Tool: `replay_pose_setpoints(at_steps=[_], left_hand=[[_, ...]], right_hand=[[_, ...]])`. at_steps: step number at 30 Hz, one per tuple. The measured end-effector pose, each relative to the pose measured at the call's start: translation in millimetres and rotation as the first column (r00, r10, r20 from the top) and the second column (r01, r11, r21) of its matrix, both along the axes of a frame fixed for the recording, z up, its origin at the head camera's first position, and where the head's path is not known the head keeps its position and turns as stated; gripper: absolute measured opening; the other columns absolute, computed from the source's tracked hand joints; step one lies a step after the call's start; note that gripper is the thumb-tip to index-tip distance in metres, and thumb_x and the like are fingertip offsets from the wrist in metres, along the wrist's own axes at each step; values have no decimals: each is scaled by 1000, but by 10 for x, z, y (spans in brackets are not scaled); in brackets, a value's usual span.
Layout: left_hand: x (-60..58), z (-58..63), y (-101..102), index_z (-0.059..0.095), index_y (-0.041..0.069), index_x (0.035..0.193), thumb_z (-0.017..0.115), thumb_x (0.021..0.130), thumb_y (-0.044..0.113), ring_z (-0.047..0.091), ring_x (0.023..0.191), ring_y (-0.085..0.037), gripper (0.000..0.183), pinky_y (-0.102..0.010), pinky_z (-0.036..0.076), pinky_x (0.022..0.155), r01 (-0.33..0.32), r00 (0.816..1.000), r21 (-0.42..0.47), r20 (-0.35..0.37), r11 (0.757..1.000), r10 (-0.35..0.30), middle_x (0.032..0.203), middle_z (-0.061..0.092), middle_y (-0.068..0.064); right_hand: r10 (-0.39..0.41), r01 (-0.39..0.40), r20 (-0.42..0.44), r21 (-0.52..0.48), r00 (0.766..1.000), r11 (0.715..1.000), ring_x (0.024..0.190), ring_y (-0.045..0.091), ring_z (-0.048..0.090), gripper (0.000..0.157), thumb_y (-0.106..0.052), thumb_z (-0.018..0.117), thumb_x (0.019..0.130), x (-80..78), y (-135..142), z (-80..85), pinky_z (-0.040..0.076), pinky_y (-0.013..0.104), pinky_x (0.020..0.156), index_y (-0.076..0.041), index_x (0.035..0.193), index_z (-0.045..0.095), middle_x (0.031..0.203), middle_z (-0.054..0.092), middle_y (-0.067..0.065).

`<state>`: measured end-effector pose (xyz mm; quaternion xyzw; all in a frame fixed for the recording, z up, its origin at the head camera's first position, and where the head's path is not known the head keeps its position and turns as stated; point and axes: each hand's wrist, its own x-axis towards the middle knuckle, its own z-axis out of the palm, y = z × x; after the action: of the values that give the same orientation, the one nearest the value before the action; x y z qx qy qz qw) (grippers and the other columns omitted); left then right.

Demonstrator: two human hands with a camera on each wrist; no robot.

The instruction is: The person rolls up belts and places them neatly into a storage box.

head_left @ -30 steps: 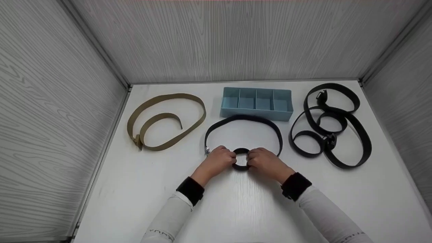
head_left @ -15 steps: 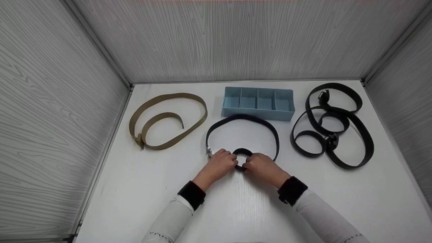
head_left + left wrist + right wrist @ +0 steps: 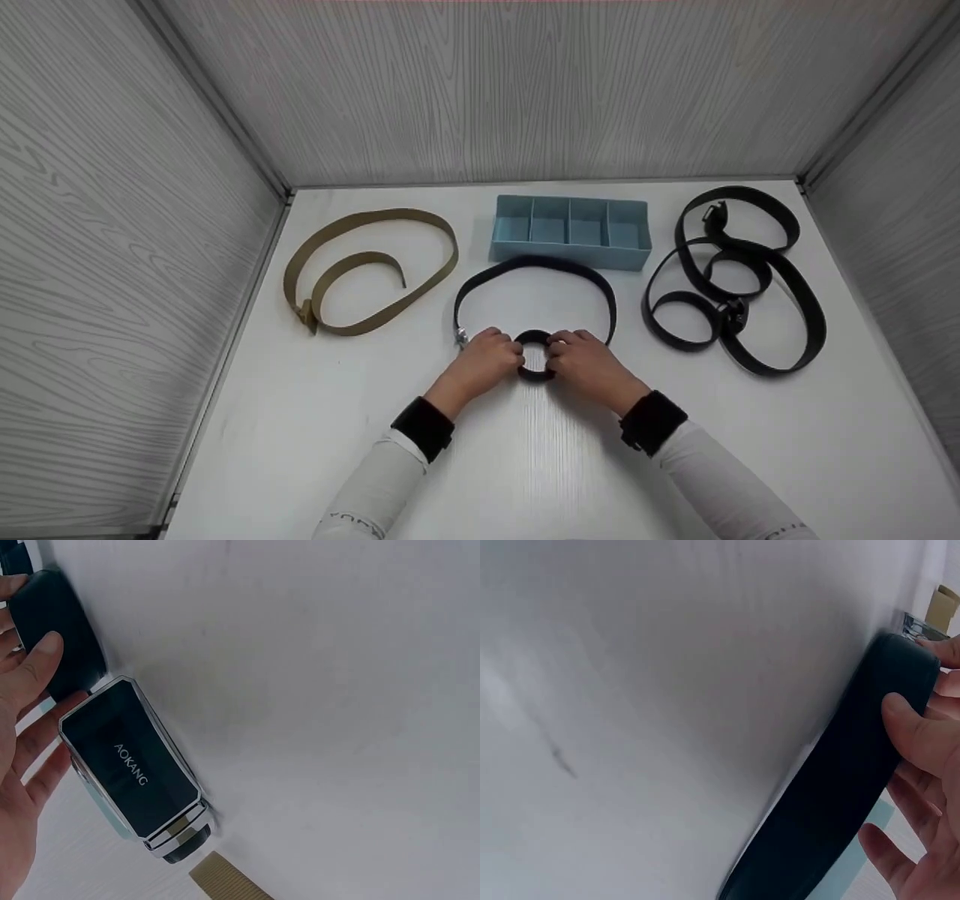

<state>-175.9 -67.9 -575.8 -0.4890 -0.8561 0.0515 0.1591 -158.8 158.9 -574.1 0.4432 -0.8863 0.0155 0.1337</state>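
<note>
A black belt [image 3: 536, 262] stands on its edge on the white table, its near end wound into a small coil [image 3: 535, 376]. My left hand [image 3: 484, 360] pinches the left side of that coil, thumb against the outside of the strap [image 3: 56, 615] in the left wrist view. On the opposite side my right hand [image 3: 589, 364] grips the coil, its thumb pressed on the strap [image 3: 855, 735] in the right wrist view. The belt's rectangular buckle [image 3: 131, 761], dark with a silver frame and lettered AOKANG, lies beside my left fingers.
Behind the belt stands a blue tray [image 3: 570, 253] with several compartments. A tan belt [image 3: 394, 214] lies loosely looped at the left, and black belts [image 3: 814, 315] overlap at the right. Grey wood-grain panels [image 3: 480, 90] wall the table at the back and sides.
The right side of the belt's large loop has drawn inward to the left. My right hand shifted left around the coil, then back slightly; the left hand stays nearly in place.
</note>
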Motion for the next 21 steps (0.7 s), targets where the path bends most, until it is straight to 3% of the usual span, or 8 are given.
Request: replay_pose_setpoints(at_steps=[6,12,16,21], left_hand=[[36,24,30,76,21,82,63,90,15,59,87,-16,16,-32,45,81,-24,999,-10,-22,1000,24,87,67,7],[22,38,89,75,24,79,60,91,15,59,88,-13,21,-33,43,83,9,1000,-24,-16,1000,-9,87,67,10],[-3,41,87,75,24,78,61,91,15,60,85,-13,21,-33,43,81,18,1000,-33,8,999,-18,86,67,10],[-4,40,43,75,23,79,64,89,15,61,84,-14,17,-33,44,80,16,999,-28,32,999,-15,86,67,9]], right_hand=[[-21,20,-64,-27,998,999,94,26,56,8,-9,73,79,14,-73,-48,45,40,80,-15,73,73,83,64,5],[-21,19,-32,-54,999,998,89,27,57,6,-12,75,77,27,-73,-36,44,45,89,-17,74,73,80,63,4],[20,-18,36,-34,999,999,103,24,61,12,-8,76,79,-1,-32,26,42,49,97,-17,86,75,97,65,2],[50,-49,89,-8,995,999,125,26,53,16,-7,80,78,-48,-12,100,37,52,104,-15,91,76,112,67,2]])
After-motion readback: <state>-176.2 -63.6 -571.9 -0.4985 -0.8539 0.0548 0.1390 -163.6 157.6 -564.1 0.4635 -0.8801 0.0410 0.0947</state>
